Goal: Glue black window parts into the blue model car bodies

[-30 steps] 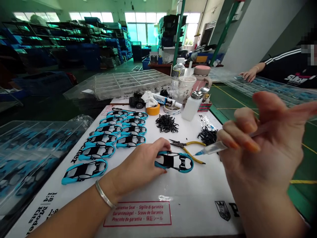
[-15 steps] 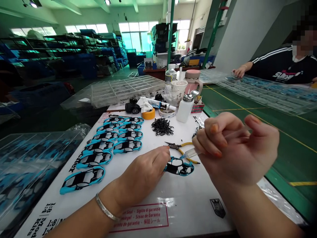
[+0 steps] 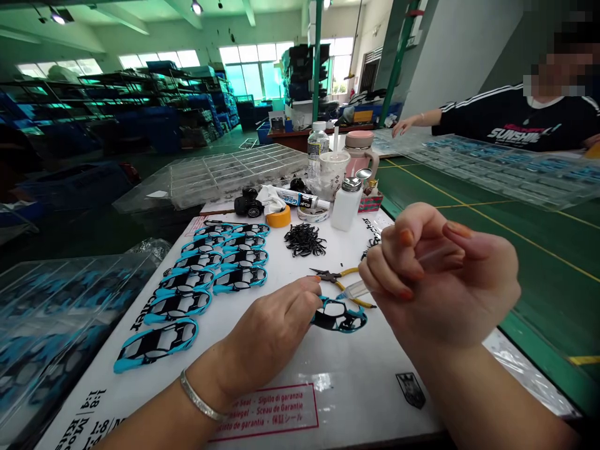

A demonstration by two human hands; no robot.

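Note:
My left hand (image 3: 276, 328), with a silver bangle at the wrist, pinches the near end of a blue and black toy car body part (image 3: 340, 315) just above the white table sheet. Closed around a clear dropper bottle (image 3: 357, 289) is my right hand (image 3: 440, 269), palm turned up. The bottle's narrow tip points left and meets or nearly meets the part's upper edge; exact contact cannot be made out. Most of the bottle is hidden by my fingers. Behind it lie yellow-handled pliers (image 3: 330, 275). More matching blue and black parts (image 3: 159, 340) lie in two columns at the left.
A heap of small black pieces (image 3: 304, 240) lies beyond the pliers. Farther back stand a white pump bottle (image 3: 345, 206), orange tape (image 3: 278, 216), a glue tube (image 3: 300, 199) and a pink mug (image 3: 360, 150). Clear trays (image 3: 42, 331) flank the left; a co-worker (image 3: 520, 119) sits far right.
My right thumb has come a little closer to its fingers, and the bottle tip has shifted slightly left. The left hand keeps its hold. The co-worker's arm has reached farther left.

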